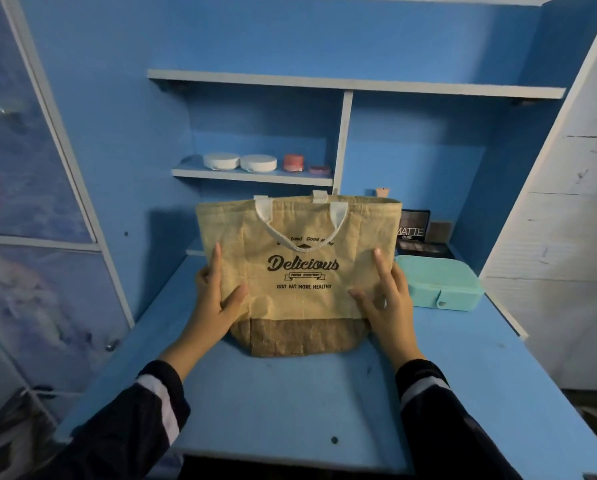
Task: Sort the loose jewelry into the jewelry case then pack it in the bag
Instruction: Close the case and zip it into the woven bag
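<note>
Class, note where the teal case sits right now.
In the head view the teal case lies on the right side of the blue desk, just right of the tan bag, in front of the makeup palette.

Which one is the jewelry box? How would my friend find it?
Find the blue desk with the big tan bag standing on it. Right of the bag, before a dark makeup palette, lies the jewelry box. It is the only mint-green thing, flat and shut.

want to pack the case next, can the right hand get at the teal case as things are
Probably yes: the right hand rests open on the bag's right side, and the teal case lies on the desk just to its right, with nothing between them.
</note>
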Motion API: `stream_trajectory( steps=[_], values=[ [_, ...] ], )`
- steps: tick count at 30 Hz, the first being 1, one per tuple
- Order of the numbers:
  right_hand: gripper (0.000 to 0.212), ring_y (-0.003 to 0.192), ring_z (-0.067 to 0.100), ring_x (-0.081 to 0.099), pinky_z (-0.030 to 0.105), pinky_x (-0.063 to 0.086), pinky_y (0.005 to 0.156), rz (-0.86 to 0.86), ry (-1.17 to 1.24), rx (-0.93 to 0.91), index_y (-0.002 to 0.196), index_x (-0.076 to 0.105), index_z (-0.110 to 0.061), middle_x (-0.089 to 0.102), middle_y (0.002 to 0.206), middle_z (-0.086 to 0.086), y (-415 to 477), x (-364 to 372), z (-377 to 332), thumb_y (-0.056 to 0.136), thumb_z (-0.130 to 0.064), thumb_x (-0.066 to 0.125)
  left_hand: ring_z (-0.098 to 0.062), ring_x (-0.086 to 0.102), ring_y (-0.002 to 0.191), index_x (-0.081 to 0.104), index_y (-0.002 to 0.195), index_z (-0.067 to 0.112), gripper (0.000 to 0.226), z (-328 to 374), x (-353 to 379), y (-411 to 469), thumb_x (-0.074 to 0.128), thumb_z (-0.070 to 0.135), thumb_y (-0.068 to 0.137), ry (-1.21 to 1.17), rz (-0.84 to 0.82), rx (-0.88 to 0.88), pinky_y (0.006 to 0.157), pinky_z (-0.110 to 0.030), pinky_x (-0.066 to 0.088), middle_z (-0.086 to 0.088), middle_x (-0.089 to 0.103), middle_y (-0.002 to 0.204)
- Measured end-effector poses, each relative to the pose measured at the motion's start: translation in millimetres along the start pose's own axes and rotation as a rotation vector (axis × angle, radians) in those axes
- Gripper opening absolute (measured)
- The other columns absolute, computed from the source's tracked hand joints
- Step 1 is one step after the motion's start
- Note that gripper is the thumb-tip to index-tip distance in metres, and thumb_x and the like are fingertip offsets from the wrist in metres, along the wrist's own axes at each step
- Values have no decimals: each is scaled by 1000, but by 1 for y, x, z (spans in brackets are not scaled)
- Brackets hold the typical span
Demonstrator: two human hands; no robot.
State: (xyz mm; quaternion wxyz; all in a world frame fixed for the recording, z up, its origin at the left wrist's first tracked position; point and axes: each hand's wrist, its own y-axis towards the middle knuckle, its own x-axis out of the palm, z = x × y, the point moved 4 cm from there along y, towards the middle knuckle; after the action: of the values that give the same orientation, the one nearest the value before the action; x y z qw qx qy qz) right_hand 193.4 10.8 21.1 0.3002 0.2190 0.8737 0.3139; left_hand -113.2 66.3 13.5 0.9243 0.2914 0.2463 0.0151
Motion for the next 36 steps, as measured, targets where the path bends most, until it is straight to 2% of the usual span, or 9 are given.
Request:
stream_trajectory(
  steps=[4,7,9,13,16,19,21,31,36],
  values=[
    [85,121,12,43,2,31,97,-33,-30,3,149,27,-38,41,141,6,-6,1,5,82,-22,77,6,26,126,-11,147,51,94,-1,2,-4,63,29,93,-48,-30,-56,109,-28,23,9,22,140],
    [87,130,18,41,27,39,106,-61,-16,19,150,24,-41,35,148,3,-3,-2,5,82,-25,76,1,21,142,-9,144,62,94,0,-3,-2,64,46,87,-156,-16,-79,117,-44,24,27,17,150],
    [86,142,22,30,43,36,112,-54,0,19,149,23,-40,28,155,4,4,-5,2,83,-24,76,-11,26,145,-4,143,65,89,3,-9,5,63,48,87,-229,29,-107,117,-53,28,19,17,157],
    [82,141,23,32,50,35,112,8,27,30,147,20,-42,32,154,4,29,-12,-10,86,-26,72,5,46,128,4,147,57,77,21,-18,27,57,31,97,-300,98,-129,113,-41,38,6,37,151],
    [76,120,19,45,41,38,108,35,42,17,149,16,-45,46,135,-2,54,-15,-19,91,-35,64,-14,36,141,9,146,59,70,24,-26,52,56,48,95,-297,154,-163,115,-47,34,5,28,159],
    [67,76,7,40,16,37,77,64,58,56,150,18,-42,42,86,-10,76,-18,-27,95,-40,55,-13,24,147,17,145,60,61,31,-30,76,51,55,95,-369,154,-194,119,-44,27,7,20,162],
    [62,65,10,36,16,33,64,55,62,107,152,22,-38,36,72,-8,88,-17,-28,97,-42,51,-9,28,143,23,148,51,55,39,-29,88,47,51,98,-401,146,-194,116,-35,30,9,22,160],
    [51,62,3,39,14,37,68,123,168,118,146,38,-37,39,79,-23,107,-27,-53,97,-43,52,-3,49,126,51,134,33,37,67,-42,105,48,48,99,-444,277,-128,112,-34,39,8,50,140],
    [41,65,4,38,18,39,68,224,310,114,138,51,-34,42,74,-23,101,-42,-70,97,-40,55,-7,49,130,56,122,43,32,83,-55,94,49,58,95,-503,344,-21,114,-39,37,7,54,138]
  ],
)
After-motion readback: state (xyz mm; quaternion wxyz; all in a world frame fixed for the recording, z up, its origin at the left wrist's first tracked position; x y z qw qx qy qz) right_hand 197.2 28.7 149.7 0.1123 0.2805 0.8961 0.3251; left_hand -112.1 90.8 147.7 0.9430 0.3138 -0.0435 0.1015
